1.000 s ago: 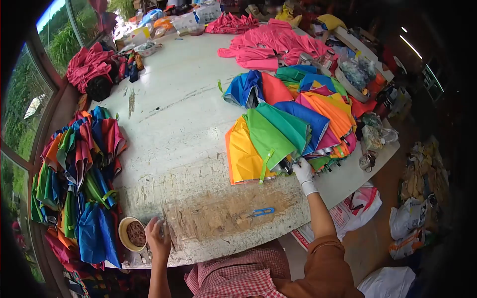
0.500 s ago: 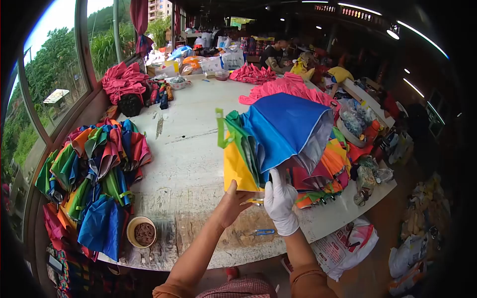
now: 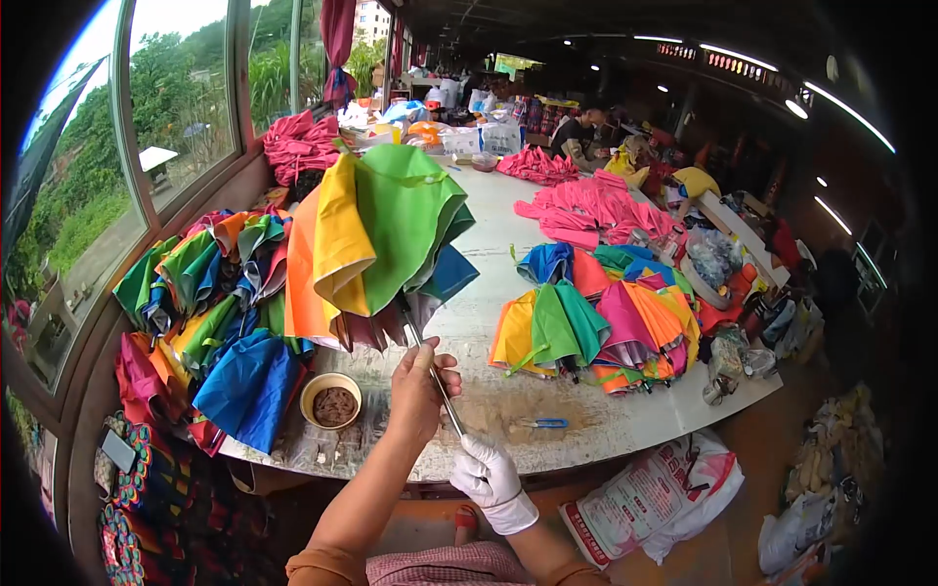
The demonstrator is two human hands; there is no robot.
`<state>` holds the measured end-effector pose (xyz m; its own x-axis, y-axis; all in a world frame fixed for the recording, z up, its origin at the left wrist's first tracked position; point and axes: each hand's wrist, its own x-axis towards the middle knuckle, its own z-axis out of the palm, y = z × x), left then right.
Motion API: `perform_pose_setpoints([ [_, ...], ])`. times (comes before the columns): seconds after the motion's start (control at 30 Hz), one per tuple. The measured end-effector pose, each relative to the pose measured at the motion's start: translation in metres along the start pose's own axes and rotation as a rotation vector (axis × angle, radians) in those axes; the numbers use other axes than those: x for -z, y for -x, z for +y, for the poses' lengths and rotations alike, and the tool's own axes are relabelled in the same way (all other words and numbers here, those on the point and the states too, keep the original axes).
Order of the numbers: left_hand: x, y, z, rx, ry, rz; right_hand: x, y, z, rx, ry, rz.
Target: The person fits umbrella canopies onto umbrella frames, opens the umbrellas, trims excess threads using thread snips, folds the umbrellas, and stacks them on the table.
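A rainbow umbrella (image 3: 405,225) with green, yellow, orange and blue panels is held above the table, its canopy loosely folded and its metal shaft pointing down toward me. My bare left hand (image 3: 420,386) grips the shaft just below the canopy. Lower down, my white-gloved right hand (image 3: 489,479) is closed around the shaft's near end, hiding whatever handle is there. Blue thread snips (image 3: 549,423) lie on the worn wooden patch of the table. Left of my left hand stands a round tub (image 3: 311,405) with brown contents.
Several colourful folded umbrellas (image 3: 244,386) are heaped at the table's left edge, and another pile (image 3: 567,327) sits on the right. Pink cloth (image 3: 596,210) lies farther back. A white printed sack (image 3: 655,498) rests on the floor at right. Another person (image 3: 581,137) sits in the background.
The umbrella has moved left and turned, now showing green, yellow and orange panels instead of mostly blue. My right hand has dropped from the canopy's edge to the shaft's end; the view has shifted.
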<state>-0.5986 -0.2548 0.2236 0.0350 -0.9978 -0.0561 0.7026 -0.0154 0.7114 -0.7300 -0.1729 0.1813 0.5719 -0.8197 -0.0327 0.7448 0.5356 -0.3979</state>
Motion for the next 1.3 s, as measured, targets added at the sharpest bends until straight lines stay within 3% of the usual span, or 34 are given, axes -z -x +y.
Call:
perform_pose_setpoints([
  [0.07,0.009,-0.005,0.025,-0.052,0.074,0.089,-0.001,0.008,0.032,-0.046,-0.227,-0.195],
  [0.1,0.018,-0.014,0.033,-0.106,0.06,0.12,-0.005,0.015,0.043,-0.057,-0.233,-0.152],
  [0.2,0.032,-0.014,0.058,-0.239,-0.235,0.228,-0.02,0.03,0.059,0.071,0.338,0.081],
  [0.27,0.04,0.001,0.075,-0.225,-0.366,0.206,-0.015,0.029,0.071,0.453,1.077,0.087],
  [0.33,0.038,0.019,0.093,-0.263,-0.255,0.163,-0.022,0.029,0.081,0.425,1.022,0.15],
  [0.43,0.029,0.03,0.12,-0.424,-0.297,0.244,-0.048,0.03,0.082,0.783,1.693,0.098],
  [0.67,-0.003,0.014,0.234,-0.657,-0.307,0.221,-0.082,0.069,0.048,0.868,1.83,-0.127],
  [0.7,-0.007,0.008,0.255,-0.682,-0.331,0.262,-0.08,0.077,0.041,0.96,1.794,-0.206],
  [0.73,-0.01,0.003,0.274,-0.706,-0.355,0.3,-0.079,0.094,0.035,0.837,1.822,-0.186],
  [0.8,-0.023,0.005,0.291,-0.744,-0.383,0.342,-0.077,0.105,0.022,0.822,1.8,-0.199],
  [1.0,-0.061,0.033,0.252,-0.73,-0.381,0.274,-0.065,0.135,-0.009,0.766,1.745,-0.222],
  [1.13,-0.083,0.066,0.136,-0.535,-0.533,0.144,-0.045,0.138,-0.025,0.812,1.696,-0.153],
  [1.2,-0.093,0.076,0.072,-0.405,-0.497,0.174,-0.038,0.128,-0.031,0.786,1.749,-0.036],
  [1.27,-0.084,0.075,0.038,-0.404,-0.375,0.159,-0.019,0.124,-0.023,0.9,1.661,-0.064],
  [1.3,-0.086,0.08,0.02,-0.376,-0.317,0.223,-0.008,0.131,-0.02,0.814,1.633,-0.04],
])
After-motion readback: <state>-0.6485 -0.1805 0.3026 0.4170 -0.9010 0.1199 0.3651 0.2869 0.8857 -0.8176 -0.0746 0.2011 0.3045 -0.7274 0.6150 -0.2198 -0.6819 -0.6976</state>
